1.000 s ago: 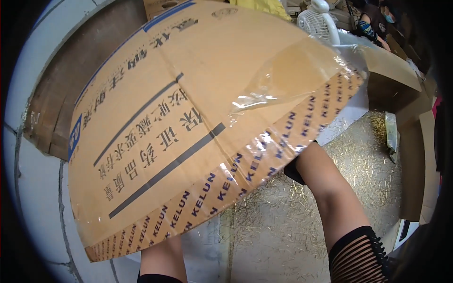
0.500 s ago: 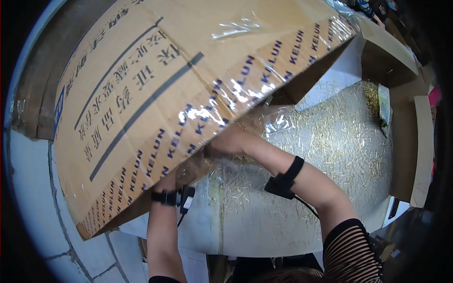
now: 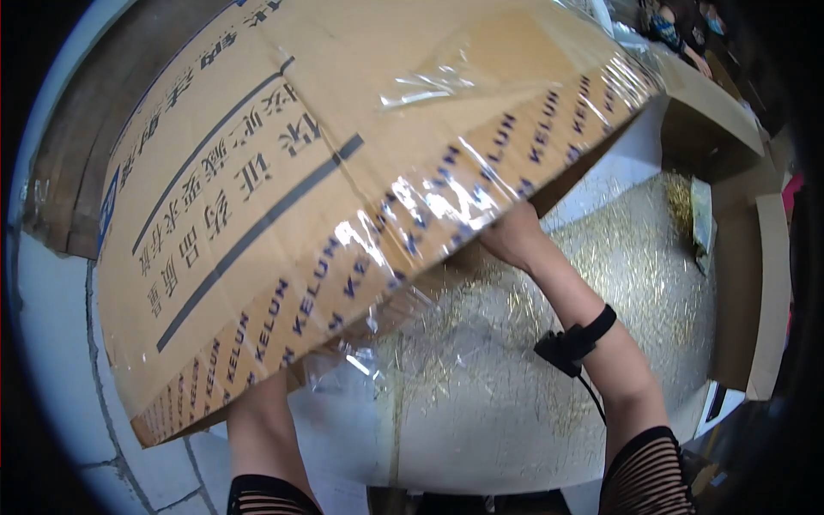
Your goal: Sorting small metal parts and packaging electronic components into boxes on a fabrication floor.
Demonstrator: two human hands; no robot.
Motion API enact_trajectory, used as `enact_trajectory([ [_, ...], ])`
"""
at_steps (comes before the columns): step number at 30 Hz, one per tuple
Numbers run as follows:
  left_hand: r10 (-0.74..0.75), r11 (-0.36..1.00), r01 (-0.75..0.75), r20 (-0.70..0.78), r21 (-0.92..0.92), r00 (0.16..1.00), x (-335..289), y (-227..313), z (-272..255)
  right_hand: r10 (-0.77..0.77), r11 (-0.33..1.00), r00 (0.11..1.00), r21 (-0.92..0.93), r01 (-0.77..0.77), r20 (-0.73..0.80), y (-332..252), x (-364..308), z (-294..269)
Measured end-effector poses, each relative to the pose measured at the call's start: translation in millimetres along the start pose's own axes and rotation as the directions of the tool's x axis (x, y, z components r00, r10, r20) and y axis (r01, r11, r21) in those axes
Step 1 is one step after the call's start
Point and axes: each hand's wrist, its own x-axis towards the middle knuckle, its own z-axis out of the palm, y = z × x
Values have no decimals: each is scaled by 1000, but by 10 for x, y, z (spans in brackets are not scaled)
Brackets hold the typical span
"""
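In the head view, you are holding up a large brown corrugated cardboard box (image 3: 283,189), printed in dark blue and sealed along its near edge with clear printed packing tape. It is tilted, its broad top face turned toward you, and it fills the upper left and middle of the picture, raised over the surface below.

Your right hand (image 3: 513,236) reaches up under the box's lower edge and presses against its underside near the taped corner. The fingers are tucked behind the cardboard, so you cannot tell whether they are spread or curled. A black strap with a small black device (image 3: 573,342) and a thin cable sits on that forearm.

Your left hand is hidden completely behind the box; only the left forearm (image 3: 257,421) shows, rising from the lower edge to the box's bottom left part. How that hand grips cannot be told.

Beneath the box lies a white sheet-covered surface (image 3: 481,429) strewn with fine golden shreds (image 3: 618,249), with a loose crumple of clear plastic film (image 3: 403,360) hanging just under the box's edge. To the right stand plain brown cardboard panels (image 3: 755,283). At the left, a pale tiled floor (image 3: 51,343) runs beside a dark wooden board (image 3: 77,172).
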Motion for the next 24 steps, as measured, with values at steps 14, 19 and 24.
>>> enact_trajectory([
  [14,-222,902,334,371,-272,902,371,-607,543,282,959,933,-75,-272,223,-138,70,419],
  [19,-305,824,494,517,-278,800,128,-590,291,-41,579,894,740,-343,446,-558,62,326],
  [24,-128,869,454,798,-195,589,-206,-307,-393,-163,775,814,583,-245,558,-938,-277,-99],
])
